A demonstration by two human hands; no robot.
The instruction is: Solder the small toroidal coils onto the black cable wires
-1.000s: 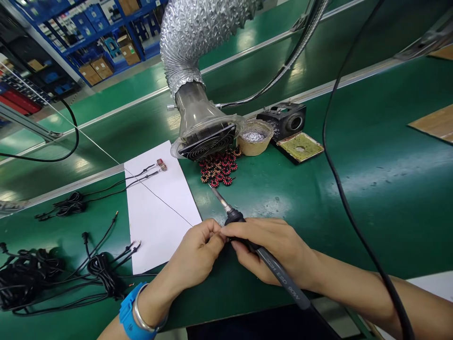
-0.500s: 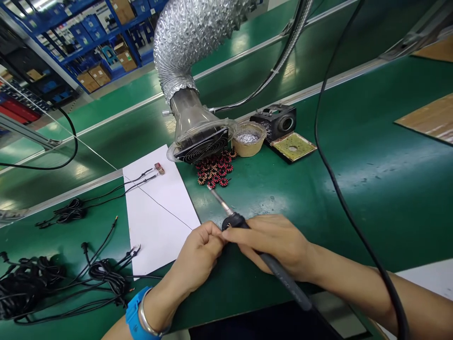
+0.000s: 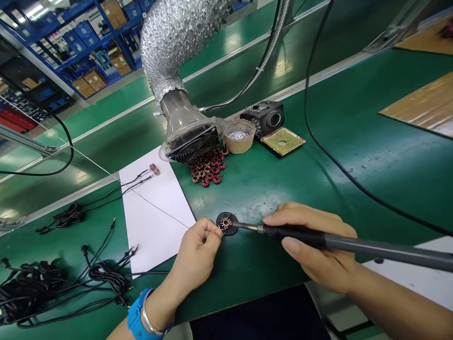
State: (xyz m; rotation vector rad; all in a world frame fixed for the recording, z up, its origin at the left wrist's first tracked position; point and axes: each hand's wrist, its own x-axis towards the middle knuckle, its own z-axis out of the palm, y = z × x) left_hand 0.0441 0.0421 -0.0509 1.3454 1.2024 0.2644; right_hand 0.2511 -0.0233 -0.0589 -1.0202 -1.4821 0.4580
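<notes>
While the left hand (image 3: 198,250) pinches a small black disc (image 3: 228,230) at its edge, the right hand (image 3: 311,241) comes in from the side, wrapped firmly around the dark handle of a soldering iron (image 3: 297,234). Its metal tip runs right up to a wound copper ring (image 3: 225,223) at the centre of the disc, though from here I can't tell if it's actually touching. All this is happening just off the corner of a white paper sheet (image 3: 152,212), out on the green bench mat (image 3: 269,198).

That disc looks light and stiff, and it's small enough to slip, so the rim is the place to hold it, well clear of the hot tip and those fine windings. The iron looks light too, best held by its thick front grip.

Up ahead, a pile of red-and-black wound rings (image 3: 207,167) sits below a fume extractor fan (image 3: 193,145), beside a round tin of solder scraps (image 3: 239,138). Over on the left lie bundled black cables (image 3: 31,293).
</notes>
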